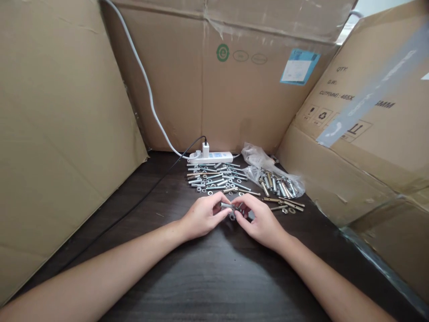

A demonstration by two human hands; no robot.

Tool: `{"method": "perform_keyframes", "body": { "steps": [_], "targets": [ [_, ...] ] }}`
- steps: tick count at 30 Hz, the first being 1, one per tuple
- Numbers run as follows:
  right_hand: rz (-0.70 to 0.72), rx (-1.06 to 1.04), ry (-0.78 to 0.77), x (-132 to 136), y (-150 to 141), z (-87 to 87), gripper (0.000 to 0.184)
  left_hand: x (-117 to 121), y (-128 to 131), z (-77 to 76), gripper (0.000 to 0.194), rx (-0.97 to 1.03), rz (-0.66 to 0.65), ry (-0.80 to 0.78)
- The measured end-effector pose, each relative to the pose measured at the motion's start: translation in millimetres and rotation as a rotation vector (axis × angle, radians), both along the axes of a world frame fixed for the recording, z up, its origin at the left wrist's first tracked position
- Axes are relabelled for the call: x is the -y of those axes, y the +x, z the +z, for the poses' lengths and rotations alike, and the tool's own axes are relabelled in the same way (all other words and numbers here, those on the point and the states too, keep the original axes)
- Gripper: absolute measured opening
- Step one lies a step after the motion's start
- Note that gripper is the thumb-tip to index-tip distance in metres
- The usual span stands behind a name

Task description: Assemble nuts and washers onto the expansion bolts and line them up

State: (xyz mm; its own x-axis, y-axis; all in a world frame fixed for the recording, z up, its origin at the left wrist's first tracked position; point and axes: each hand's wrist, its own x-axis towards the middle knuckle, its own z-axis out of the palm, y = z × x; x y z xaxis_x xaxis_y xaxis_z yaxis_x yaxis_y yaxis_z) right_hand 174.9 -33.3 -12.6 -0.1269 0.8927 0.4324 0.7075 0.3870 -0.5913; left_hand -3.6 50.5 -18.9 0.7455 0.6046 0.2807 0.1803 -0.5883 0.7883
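Observation:
Between my hands is a silver expansion bolt (228,205), held level just above the dark table. The thumb and fingers of my left hand (204,215) pinch its thick sleeve end. My right hand (259,219) is closed around the other end, and its fingers partly hide what is there. A hex nut (232,216) shows just below the bolt, by my right fingertips; I cannot tell whether it is held or lies on the table. Beyond my hands, loose bolts (214,175) lie in rough rows with washers (210,193) and nuts among them.
A clear plastic bag (256,156) holding bolts lies at the back right, with several bronze-coloured bolts (284,202) before it. Behind is a white power strip (221,157) with a charger (205,149). A black cable (150,190) crosses the left. Cardboard walls (174,89) enclose three sides.

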Motion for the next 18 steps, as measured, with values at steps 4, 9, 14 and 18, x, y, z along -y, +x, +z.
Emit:
{"method": "perform_keyframes", "body": {
  "steps": [4, 9, 14, 18],
  "targets": [
    [0.042, -0.062, 0.072, 5.9, -10.0, 2.4, 0.028, 0.8, 0.7, 1.7, 0.021, -0.009, -0.042, -0.055],
    [0.07, -0.078, 0.038, 7.7, -12.0, 3.9, 0.027, 0.2, 1.7, 2.6, 0.024, 0.017, -0.039, -0.155],
    [0.076, -0.387, -0.153, 9.1, -18.9, 3.0, 0.019, 0.4, 2.9, 0.9, 0.03, 0.064, -0.069, -0.238],
    [0.132, -0.783, -0.407, 9.4, -24.8, 4.8, 0.018, 0.1, 3.3, -1.4, 0.033, 0.093, -0.154, -0.263]
  ]
}}
